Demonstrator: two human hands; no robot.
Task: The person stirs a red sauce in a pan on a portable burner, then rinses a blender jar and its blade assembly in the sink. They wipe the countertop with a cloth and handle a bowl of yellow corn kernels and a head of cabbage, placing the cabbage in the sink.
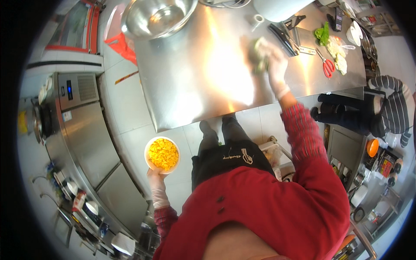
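Observation:
My left hand [156, 178], in a clear thin glove, grips the rim of a round white bowl [146, 155] above the floor, to the left of my body. Small yellow pieces of food [163, 154], which look like scrambled egg, fill the bowl. On the steel worktable [175, 74], my right hand [277, 65], also gloved, is shut on a whitish-green cloth [261, 53]. Both hand and cloth are motion-blurred, and the cloth's exact kind is hard to make out.
A large steel basin [162, 19] stands at the table's far left corner. Red-handled scissors [328, 67], green leaves [321, 34] and a black-handled tool [282, 39] lie on the right. Another person [386, 107] stands beyond the right end. Steel refrigerator units [87, 136] line the left side.

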